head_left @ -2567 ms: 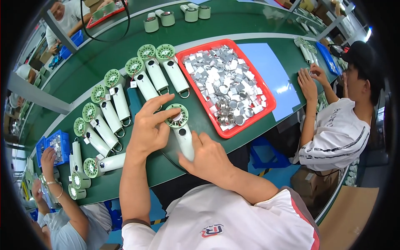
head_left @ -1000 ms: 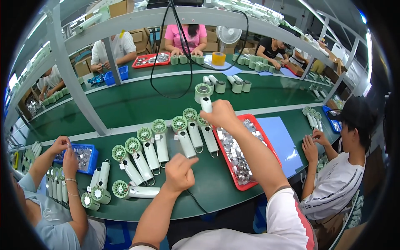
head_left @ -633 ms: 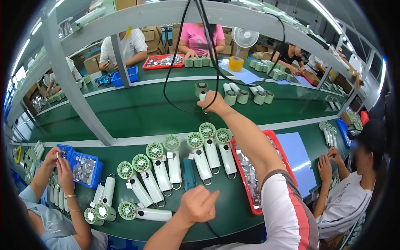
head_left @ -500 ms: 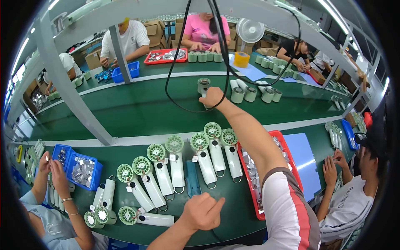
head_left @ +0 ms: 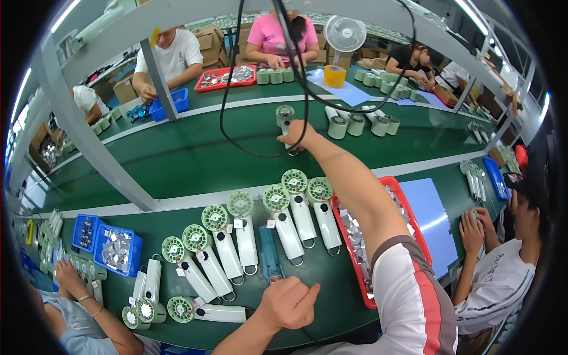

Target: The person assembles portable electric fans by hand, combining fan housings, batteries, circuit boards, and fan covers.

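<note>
My right hand (head_left: 299, 135) is stretched out over the far green belt, its fingers closed round the handle of a handheld fan (head_left: 285, 113). That fan's round green head points away from me. Near me, my left hand (head_left: 290, 302) hovers in a loose fist, and I see nothing in it. Just beyond it lies a teal handheld power tool (head_left: 271, 254) with a dark cable. Several white-handled fans with open green heads (head_left: 276, 198) lie in a slanting row on the near bench. One more fan (head_left: 219, 312) lies sideways, left of my left hand.
A red tray (head_left: 371, 300) of silvery parts sits under my right arm, beside a blue sheet (head_left: 427, 219). Blue bins (head_left: 137, 251) stand left. Black cables (head_left: 223, 118) hang in front of the belt. More fans (head_left: 337, 127) lie on it. Co-workers sit left, right and opposite.
The whole view has shifted slightly. My right hand stays on the fan at the far belt, and my left fist barely moves. The co-worker at the left has lowered their hands.
</note>
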The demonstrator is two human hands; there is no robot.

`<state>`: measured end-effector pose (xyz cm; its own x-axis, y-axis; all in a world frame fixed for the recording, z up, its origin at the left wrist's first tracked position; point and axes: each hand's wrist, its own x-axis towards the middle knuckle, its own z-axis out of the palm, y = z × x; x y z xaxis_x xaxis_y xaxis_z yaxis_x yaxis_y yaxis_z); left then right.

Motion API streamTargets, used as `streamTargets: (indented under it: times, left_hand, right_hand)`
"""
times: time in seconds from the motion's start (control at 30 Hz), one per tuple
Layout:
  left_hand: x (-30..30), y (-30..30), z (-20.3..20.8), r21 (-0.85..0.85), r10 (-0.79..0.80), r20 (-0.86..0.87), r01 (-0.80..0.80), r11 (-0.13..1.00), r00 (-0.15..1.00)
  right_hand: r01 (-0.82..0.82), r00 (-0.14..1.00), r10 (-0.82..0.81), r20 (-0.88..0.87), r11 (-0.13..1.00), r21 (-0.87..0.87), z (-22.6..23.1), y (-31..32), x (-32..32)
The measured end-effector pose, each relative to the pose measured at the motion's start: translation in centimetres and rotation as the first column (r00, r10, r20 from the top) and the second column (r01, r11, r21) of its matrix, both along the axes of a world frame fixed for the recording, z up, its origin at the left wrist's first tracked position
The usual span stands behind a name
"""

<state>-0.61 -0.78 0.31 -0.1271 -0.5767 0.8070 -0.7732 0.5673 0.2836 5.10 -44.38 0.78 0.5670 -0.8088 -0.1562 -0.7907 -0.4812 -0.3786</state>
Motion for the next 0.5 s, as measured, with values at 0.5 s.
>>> streamTargets:
  times: [0.5]
  left_hand:
    - [-2.8,2.9,4.0,-0.168,-0.171,0.123,0.191,0.967,0.977]
  right_hand:
    - [-0.028,0.912,0.301,0.277,0.722,-0.692,14.5,25.0,-26.5]
